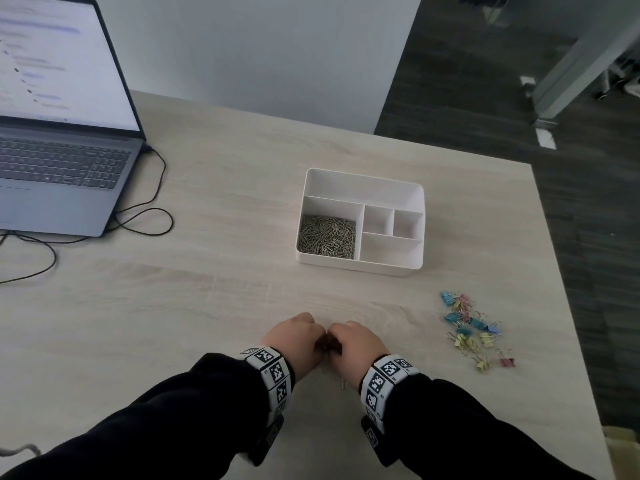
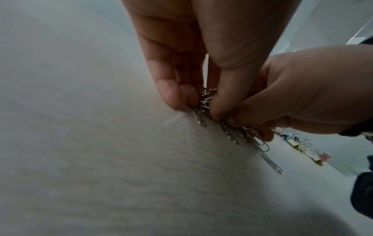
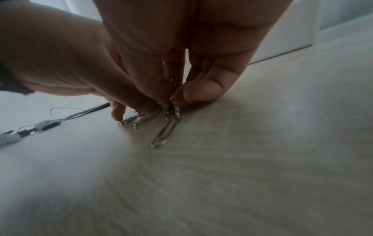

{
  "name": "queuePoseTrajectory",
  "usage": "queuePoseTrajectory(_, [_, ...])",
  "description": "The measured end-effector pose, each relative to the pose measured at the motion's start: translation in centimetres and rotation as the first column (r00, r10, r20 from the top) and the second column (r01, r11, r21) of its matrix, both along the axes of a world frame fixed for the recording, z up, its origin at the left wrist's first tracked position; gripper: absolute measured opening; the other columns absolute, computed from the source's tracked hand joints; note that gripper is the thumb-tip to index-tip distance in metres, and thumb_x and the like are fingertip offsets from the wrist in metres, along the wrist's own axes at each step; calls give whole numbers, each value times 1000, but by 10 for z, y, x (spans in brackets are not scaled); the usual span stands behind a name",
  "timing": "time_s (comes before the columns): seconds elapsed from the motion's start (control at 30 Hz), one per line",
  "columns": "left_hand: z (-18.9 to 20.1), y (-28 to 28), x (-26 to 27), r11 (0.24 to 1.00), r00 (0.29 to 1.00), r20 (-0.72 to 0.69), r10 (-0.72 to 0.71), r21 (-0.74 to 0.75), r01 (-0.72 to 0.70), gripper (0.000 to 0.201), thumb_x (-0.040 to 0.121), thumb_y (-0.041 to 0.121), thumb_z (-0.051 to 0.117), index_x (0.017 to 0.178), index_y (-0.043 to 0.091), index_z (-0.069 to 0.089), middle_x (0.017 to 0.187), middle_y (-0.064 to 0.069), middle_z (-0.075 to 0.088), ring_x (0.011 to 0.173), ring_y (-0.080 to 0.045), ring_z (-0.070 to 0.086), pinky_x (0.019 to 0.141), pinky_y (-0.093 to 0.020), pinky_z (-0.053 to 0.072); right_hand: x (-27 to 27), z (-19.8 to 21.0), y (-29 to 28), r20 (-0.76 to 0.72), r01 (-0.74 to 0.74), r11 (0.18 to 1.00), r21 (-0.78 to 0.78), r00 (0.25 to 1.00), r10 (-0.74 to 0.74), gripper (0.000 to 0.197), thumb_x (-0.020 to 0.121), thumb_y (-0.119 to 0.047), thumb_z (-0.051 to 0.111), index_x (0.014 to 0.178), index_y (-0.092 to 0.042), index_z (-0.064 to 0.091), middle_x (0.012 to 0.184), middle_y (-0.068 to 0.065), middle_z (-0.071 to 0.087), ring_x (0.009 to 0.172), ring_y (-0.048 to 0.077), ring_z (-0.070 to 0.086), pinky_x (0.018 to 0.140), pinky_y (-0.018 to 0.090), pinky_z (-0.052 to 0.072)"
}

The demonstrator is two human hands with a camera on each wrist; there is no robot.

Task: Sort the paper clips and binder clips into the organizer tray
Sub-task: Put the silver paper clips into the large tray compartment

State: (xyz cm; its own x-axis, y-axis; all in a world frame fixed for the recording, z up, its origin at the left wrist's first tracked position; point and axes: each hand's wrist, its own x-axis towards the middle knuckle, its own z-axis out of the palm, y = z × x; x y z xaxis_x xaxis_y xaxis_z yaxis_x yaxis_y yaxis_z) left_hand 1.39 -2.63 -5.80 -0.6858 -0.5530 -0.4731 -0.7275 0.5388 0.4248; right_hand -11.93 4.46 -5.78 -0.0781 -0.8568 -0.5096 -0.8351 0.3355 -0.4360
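Note:
Both hands meet near the table's front middle, gathering a small bunch of silver paper clips (image 2: 206,102). My left hand (image 1: 298,336) pinches clips between thumb and fingers, and my right hand (image 1: 356,341) pinches the same bunch (image 3: 171,110) from the other side. Loose clips (image 3: 163,134) trail on the table beneath them. The white organizer tray (image 1: 360,268) stands farther back; its front-left compartment holds a heap of paper clips (image 1: 327,237). Its other compartments look empty. Coloured binder clips (image 1: 474,330) lie scattered at the right, also seen as binder clips (image 2: 298,145) in the left wrist view.
An open laptop (image 1: 62,147) sits at the far left with a black cable (image 1: 145,216) looping over the table. The table's right edge (image 1: 568,306) runs just beyond the binder clips, with dark floor past it.

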Motion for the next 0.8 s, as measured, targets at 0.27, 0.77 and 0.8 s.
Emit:
queuePoseTrajectory(0.27, [6, -22, 0, 997, 994, -103, 33, 72, -26, 33, 73, 34, 51, 95, 25, 74, 97, -2, 68, 94, -23, 63, 82, -31, 50, -13, 5, -2, 156, 218, 976, 11, 964, -217, 10, 78, -18, 65, 87, -20, 69, 81, -6, 64, 79, 15, 60, 71, 21, 46])
queuePoseTrajectory(0.77, [65, -129, -46, 773, 677, -379, 630, 385, -504, 10, 78, 18, 77, 83, 27, 73, 72, 6, 70, 63, -18, 69, 62, -37, 62, -61, 60, -109, 387, 545, 827, -137, 798, -462, 7, 85, -12, 68, 81, -15, 65, 63, -2, 66, 52, 14, 61, 59, 36, 58])
queuePoseTrajectory(0.8, [66, -135, -50, 798, 706, -375, 601, 335, -502, 9, 79, 21, 76, 85, 27, 74, 70, 8, 69, 61, -19, 69, 64, -36, 62, -63, 58, -117, 386, 550, 822, -147, 797, -464, 9, 84, -11, 68, 79, -16, 64, 62, -1, 66, 52, 17, 62, 61, 41, 59])
